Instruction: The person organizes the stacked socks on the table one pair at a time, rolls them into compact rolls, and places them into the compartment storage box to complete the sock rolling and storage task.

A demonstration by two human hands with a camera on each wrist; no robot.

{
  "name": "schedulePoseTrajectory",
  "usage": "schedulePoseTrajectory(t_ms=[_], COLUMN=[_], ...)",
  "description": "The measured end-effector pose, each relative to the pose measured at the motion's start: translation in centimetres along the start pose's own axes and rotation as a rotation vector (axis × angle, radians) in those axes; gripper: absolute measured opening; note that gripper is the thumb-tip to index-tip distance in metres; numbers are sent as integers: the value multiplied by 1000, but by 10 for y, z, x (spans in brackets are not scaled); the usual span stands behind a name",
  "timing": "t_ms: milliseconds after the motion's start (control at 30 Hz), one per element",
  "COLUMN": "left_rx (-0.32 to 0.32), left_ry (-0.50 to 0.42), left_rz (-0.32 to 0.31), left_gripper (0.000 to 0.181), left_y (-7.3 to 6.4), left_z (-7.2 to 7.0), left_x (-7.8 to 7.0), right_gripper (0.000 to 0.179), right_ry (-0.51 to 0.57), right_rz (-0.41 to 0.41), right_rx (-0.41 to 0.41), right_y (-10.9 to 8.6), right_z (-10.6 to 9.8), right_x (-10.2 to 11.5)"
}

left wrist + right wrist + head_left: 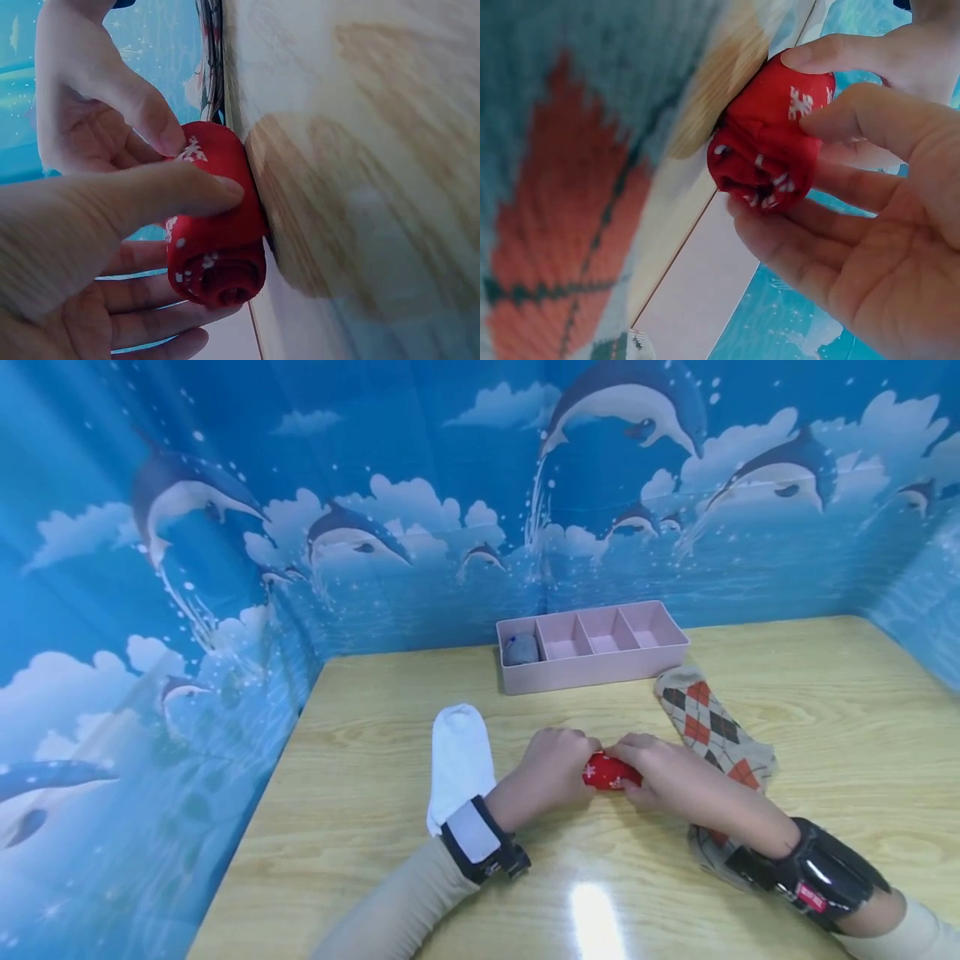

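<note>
A red sock (611,772) with white snowflakes is rolled into a tight bundle at the middle of the table. My left hand (553,766) grips its left end, thumb on the near side and fingers behind. At the other end my right hand (660,770) holds the roll in the same way. Both wrist views show the coiled ends of the red roll (217,217), with the roll right at the tabletop. Left of my left hand lies a flat white sock (461,760). An argyle sock (708,718) in beige, orange and grey lies under my right forearm, partly hidden by it.
A pink box (592,672) with several compartments stands at the back of the wooden table (360,793). Its leftmost compartment holds a rolled grey sock (521,648). A blue dolphin-print curtain (420,568) hangs behind and to the left of the table.
</note>
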State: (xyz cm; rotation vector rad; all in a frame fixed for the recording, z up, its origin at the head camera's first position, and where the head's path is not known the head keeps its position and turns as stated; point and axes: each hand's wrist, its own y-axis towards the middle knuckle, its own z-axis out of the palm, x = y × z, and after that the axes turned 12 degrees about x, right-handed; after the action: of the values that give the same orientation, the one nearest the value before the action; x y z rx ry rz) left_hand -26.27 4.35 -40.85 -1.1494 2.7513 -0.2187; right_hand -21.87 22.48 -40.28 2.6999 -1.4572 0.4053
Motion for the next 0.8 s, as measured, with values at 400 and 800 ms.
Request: schedulePoseTrajectory(t_ms=[400, 800], left_rx=[5, -26], left_ry=[-41, 63], left_rz=[0, 23], left_gripper=[34, 34], left_y=[1, 3], left_z=[1, 5], left_x=[-1, 1], right_gripper=[37, 35], right_ry=[7, 42], right_rz=[16, 40], right_rx=[-17, 4], right_y=[-1, -1], right_z=[0, 0], right_x=[0, 2])
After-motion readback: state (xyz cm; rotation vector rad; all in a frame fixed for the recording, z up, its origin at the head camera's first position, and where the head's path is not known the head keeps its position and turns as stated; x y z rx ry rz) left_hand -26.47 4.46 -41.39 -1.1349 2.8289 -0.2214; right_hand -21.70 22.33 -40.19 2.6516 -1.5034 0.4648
